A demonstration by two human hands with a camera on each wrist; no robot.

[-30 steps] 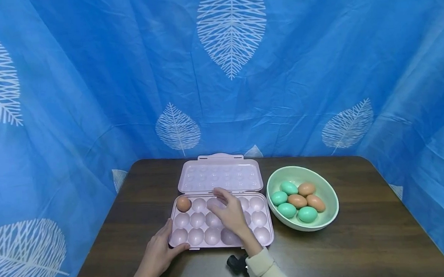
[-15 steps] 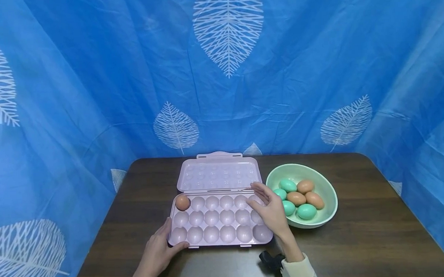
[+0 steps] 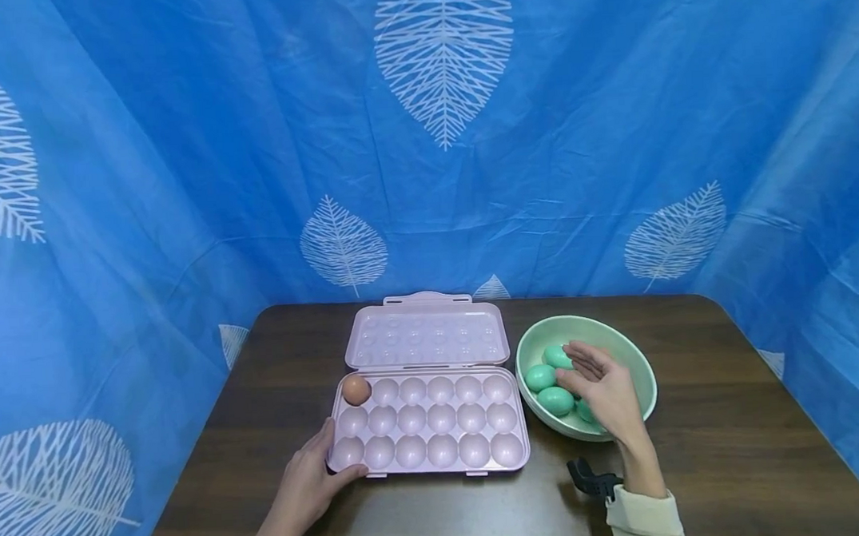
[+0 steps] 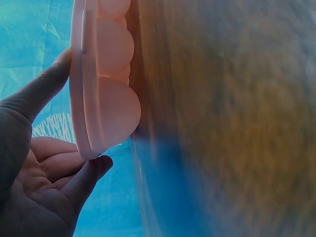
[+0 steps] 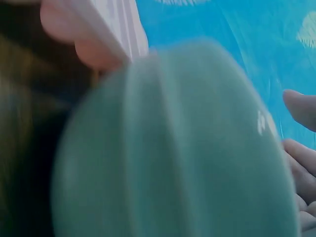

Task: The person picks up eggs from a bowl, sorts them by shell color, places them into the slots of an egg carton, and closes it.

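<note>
A pale pink egg tray (image 3: 427,421) lies on the table, its lid (image 3: 427,336) folded back behind it. One brown egg (image 3: 356,389) sits in the tray's back-left cup. My left hand (image 3: 305,483) grips the front-left corner, thumb along the front edge; the left wrist view shows this hand (image 4: 44,182) at the tray's rim (image 4: 84,98). Over the green bowl (image 3: 638,363) hovers my right hand (image 3: 608,396), fingers loosely bent and holding nothing. Several green eggs (image 3: 554,401) show in the bowl; the right hand covers the rest. The right wrist view catches the bowl's outside (image 5: 173,148) and some fingers (image 5: 301,108).
The dark wooden table (image 3: 440,511) carries tray and bowl side by side, nearly touching. A blue curtain with white leaves (image 3: 342,248) hangs behind and around the table. A black wrist mount (image 3: 590,478) sticks out beside my right wrist.
My right hand has moved right, from above the tray to above the bowl, with nothing in it. My left hand has kept its place at the tray's corner.
</note>
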